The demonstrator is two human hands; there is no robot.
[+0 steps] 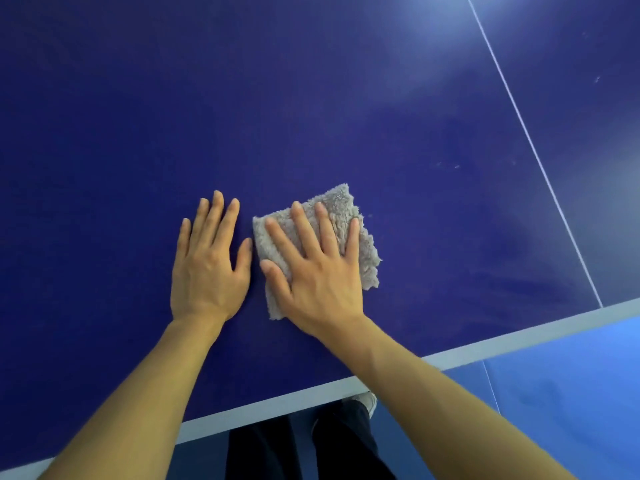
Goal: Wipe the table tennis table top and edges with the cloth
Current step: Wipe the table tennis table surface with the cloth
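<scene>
A dark blue table tennis table top (311, 98) fills most of the head view. A folded grey fluffy cloth (341, 211) lies flat on it, a little way in from the near edge. My right hand (317, 271) presses on the cloth with straight, spread fingers and covers much of it. My left hand (207, 265) rests flat on the bare table just left of the cloth, fingers straight, its thumb close to the cloth's left side.
A white border stripe (519, 339) runs along the table's near edge, and a thin white centre line (533, 150) crosses the top at the right. Below the edge are a lighter blue floor (571, 393), dark trousers (304, 452) and a pale shoe (369, 400).
</scene>
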